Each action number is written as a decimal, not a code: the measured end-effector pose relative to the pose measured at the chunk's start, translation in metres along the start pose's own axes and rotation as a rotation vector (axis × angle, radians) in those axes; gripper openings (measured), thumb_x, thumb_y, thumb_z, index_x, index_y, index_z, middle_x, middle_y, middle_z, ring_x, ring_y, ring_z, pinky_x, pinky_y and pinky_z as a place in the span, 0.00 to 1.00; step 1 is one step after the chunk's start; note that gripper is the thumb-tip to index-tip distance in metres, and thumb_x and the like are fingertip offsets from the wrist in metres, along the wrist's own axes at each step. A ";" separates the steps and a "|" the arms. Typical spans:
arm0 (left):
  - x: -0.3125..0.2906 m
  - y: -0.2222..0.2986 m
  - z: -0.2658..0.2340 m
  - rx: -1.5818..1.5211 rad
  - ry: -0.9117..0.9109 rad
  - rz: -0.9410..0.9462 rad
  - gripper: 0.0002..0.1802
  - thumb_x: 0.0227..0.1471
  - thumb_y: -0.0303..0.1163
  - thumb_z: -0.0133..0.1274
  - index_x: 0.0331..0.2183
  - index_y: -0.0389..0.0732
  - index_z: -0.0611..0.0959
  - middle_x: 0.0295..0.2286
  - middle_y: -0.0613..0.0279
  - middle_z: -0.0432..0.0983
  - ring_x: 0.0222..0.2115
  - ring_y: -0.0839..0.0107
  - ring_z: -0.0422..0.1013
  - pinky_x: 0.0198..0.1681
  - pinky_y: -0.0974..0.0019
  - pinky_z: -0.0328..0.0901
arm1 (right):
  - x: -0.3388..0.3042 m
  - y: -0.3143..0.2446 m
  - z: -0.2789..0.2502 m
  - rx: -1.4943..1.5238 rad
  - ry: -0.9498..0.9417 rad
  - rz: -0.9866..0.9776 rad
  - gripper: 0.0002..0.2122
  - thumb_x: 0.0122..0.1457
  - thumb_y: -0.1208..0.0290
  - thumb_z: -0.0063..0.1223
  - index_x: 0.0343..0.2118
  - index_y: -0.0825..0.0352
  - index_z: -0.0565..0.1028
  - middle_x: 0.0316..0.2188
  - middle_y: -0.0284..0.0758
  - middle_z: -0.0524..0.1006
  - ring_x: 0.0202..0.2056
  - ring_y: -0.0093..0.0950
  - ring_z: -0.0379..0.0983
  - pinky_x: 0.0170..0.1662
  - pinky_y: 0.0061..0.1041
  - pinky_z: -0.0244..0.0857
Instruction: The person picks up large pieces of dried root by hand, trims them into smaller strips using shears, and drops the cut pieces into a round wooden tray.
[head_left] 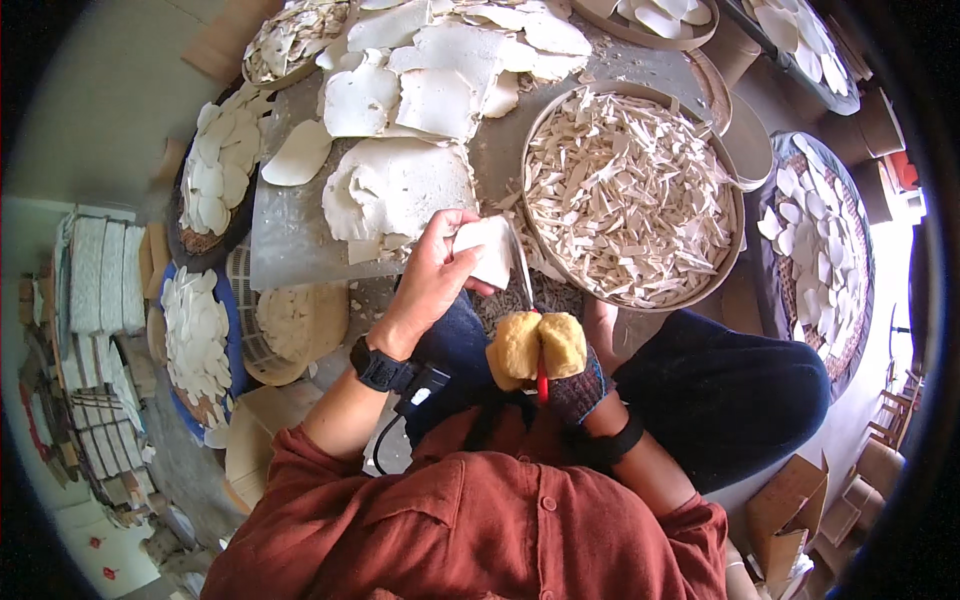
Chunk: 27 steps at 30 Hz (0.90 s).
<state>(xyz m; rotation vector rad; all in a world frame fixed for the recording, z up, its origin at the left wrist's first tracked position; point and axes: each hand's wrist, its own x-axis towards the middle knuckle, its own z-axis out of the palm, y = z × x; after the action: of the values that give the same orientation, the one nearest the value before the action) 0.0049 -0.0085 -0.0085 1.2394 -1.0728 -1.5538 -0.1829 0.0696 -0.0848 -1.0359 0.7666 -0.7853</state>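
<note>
My left hand (pixel 432 272) pinches a small, flat white piece (pixel 487 250) with rounded edges, thumb on top. What the piece is made of, I cannot tell. My right hand (pixel 578 393), in a dark knitted glove, is closed around red-handled shears (pixel 522 268) with thick yellow padding (pixel 540 345) wrapped over the grips. The blades point away from me and lie along the right edge of the piece; whether they bite into it is unclear. Just right of the blades stands a round tub (pixel 530 180) heaped with white offcut strips (pixel 630 190).
Large white sheets (pixel 400 190) lie stacked on the grey table (pixel 285 235). Round trays of cut white pieces stand at left (pixel 195 335), upper left (pixel 222 165) and right (pixel 820 240). A tan basket (pixel 335 330) sits by my left knee, and an opened cardboard box (pixel 785 510) at lower right.
</note>
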 end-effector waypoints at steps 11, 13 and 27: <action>-0.009 -0.009 0.020 -0.038 0.229 0.187 0.21 0.51 0.22 0.43 0.49 0.35 0.64 0.32 0.56 0.74 0.28 0.71 0.73 0.28 0.72 0.70 | 0.008 -0.015 0.005 -0.237 -0.009 -0.060 0.27 0.47 0.50 0.43 0.42 0.70 0.65 0.40 0.46 0.68 0.42 0.41 0.66 0.47 0.34 0.59; -0.010 -0.009 0.018 -0.022 0.224 0.139 0.21 0.52 0.24 0.42 0.49 0.36 0.64 0.33 0.55 0.74 0.26 0.69 0.73 0.28 0.72 0.70 | 0.008 0.000 0.002 -0.464 0.016 -0.294 0.17 0.41 0.61 0.56 0.34 0.63 0.71 0.31 0.40 0.73 0.34 0.40 0.70 0.38 0.33 0.65; 0.001 0.001 -0.003 -0.017 -0.016 -0.128 0.21 0.51 0.25 0.43 0.49 0.36 0.64 0.31 0.54 0.74 0.24 0.66 0.74 0.25 0.73 0.70 | 0.004 -0.003 0.003 -0.158 -0.006 0.044 0.15 0.54 0.66 0.45 0.42 0.68 0.67 0.40 0.41 0.70 0.42 0.33 0.68 0.46 0.29 0.62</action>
<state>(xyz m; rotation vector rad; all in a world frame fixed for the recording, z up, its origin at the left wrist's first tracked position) 0.0074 -0.0098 -0.0079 1.3077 -1.0047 -1.6690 -0.1793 0.0666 -0.0816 -1.1586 0.8535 -0.6918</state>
